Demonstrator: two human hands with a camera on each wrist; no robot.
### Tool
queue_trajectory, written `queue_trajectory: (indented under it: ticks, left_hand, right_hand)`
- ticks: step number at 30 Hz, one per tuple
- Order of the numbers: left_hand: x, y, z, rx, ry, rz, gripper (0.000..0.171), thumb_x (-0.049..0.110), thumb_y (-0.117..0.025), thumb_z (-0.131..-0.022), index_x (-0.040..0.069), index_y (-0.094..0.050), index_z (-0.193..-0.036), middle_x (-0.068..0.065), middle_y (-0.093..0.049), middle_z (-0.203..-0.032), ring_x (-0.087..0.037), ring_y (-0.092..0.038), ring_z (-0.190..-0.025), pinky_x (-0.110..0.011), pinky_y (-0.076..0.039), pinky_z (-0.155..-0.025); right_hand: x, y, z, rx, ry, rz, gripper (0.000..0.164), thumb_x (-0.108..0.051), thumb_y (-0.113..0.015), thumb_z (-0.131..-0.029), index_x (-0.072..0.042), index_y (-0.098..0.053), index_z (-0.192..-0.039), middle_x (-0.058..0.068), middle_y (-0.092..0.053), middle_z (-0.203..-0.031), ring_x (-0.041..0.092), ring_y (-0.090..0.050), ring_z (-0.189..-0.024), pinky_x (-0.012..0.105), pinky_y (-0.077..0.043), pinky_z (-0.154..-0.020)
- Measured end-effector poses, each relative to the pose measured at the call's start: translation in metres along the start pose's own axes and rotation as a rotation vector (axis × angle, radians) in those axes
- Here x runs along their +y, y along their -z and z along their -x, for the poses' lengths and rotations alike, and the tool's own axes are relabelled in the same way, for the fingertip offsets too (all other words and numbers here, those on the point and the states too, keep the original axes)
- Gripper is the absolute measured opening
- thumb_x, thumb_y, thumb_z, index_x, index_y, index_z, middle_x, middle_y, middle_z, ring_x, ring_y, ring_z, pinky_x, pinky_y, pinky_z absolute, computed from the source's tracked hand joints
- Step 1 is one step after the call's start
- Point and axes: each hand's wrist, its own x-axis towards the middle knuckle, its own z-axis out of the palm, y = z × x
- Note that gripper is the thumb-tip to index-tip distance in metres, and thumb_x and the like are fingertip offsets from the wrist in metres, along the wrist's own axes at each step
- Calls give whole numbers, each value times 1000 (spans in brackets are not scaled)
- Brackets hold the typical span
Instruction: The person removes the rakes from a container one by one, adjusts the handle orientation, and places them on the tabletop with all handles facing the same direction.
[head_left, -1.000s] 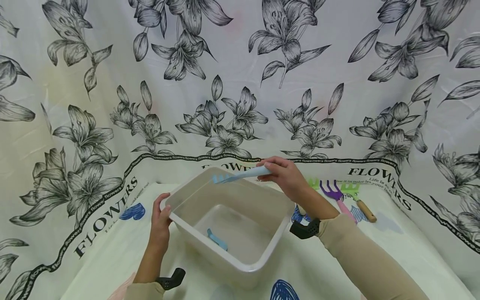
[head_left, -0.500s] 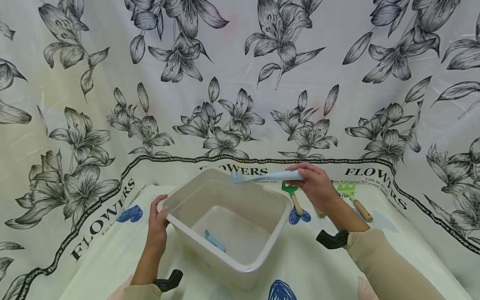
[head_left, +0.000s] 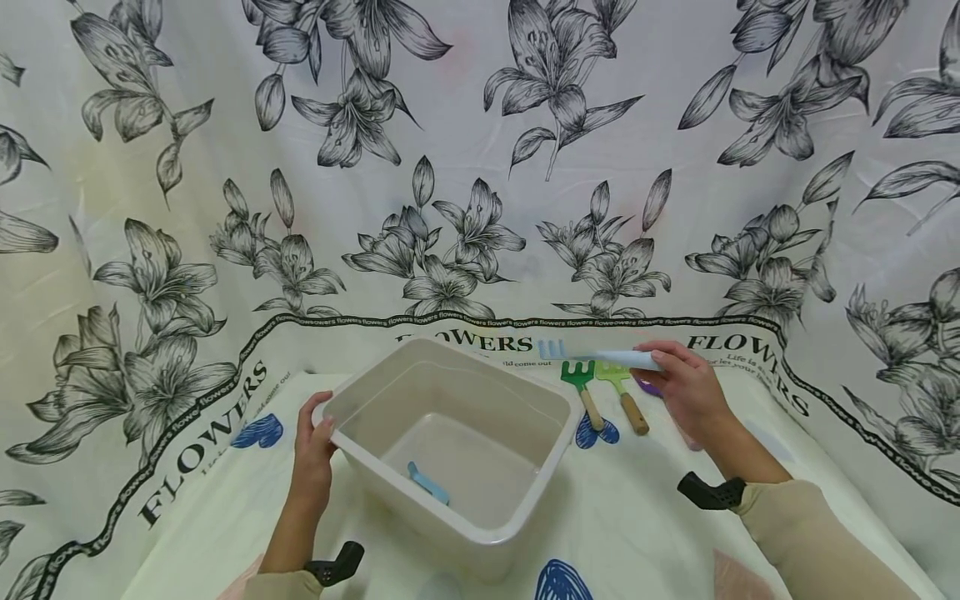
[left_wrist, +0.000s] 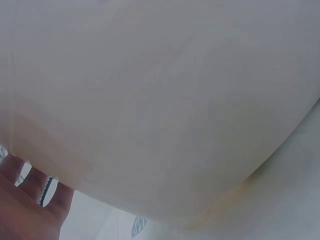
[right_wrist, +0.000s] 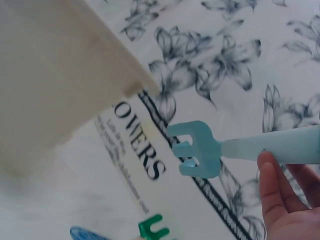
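Note:
My left hand (head_left: 313, 446) grips the left corner of a beige plastic tub (head_left: 491, 533), thumb over the rim; in the left wrist view its fingers lie along the tub's outer wall (left_wrist: 160, 115). The tub is tilted a little toward me. Inside it lies a small light-blue tool (head_left: 428, 483), its kind not clear. In my right hand (head_left: 693, 392) is a light-blue toy hand rake (head_left: 611, 358), pinched by its handle, tines pointing left, to the right of the tub. The right wrist view shows the rake's short tines (right_wrist: 197, 150) and the fingers on its pale handle.
Behind and right of the tub lie a dark green fork (head_left: 581, 385) and a light green fork (head_left: 622, 392), both wooden-handled. A purple and pink tool (head_left: 647, 387) is partly hidden by my right hand. A flower-print curtain (head_left: 480, 167) hangs behind the cloth-covered table (head_left: 622, 517).
My right hand has carried the light-blue rake rightward from over the tub to beyond its right side. The left hand keeps its grip, and the tub has barely moved.

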Motion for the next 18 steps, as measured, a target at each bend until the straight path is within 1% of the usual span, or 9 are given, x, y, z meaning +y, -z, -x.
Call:
queue_trajectory:
  ticks: [4,9,15,18]
  left_hand:
    - [-1,0,0,-8,-8,-1,45,31,-32,-105,19,-24,-148,-4,-37,-141,-22,-43,-123,-60,-23,-109]
    - [-2,1,0,-5,-4,-1,46,31,-33,-105,18,-24,-149,-4,-36,-142,-21,-42,-124,-61,-21,-109]
    - [-3,1,0,0,-2,-3,46,32,-33,-105,21,-25,-148,-3,-35,-144,-21,-40,-127,-61,-20,-110]
    - [-2,0,0,1,2,-8,46,33,-33,-104,22,-26,-148,-2,-34,-144,-20,-39,-127,-61,-20,-110]
  right_hand:
    - [3,19,9,51,-3,-32,20,-4,-50,-101,1,-66,-109,8,-59,-112,19,-63,-99,32,-51,-89]
    - [6,42,18,109,0,-42,18,-3,-53,-99,3,-66,-110,7,-61,-110,18,-64,-97,30,-51,-88]
    - [7,66,29,197,-21,-74,18,-3,-57,-97,4,-66,-111,7,-60,-113,17,-66,-96,29,-51,-86]
    - [7,77,35,247,-12,-90,18,-2,-58,-96,6,-66,-110,7,-59,-113,18,-67,-93,28,-52,-84]
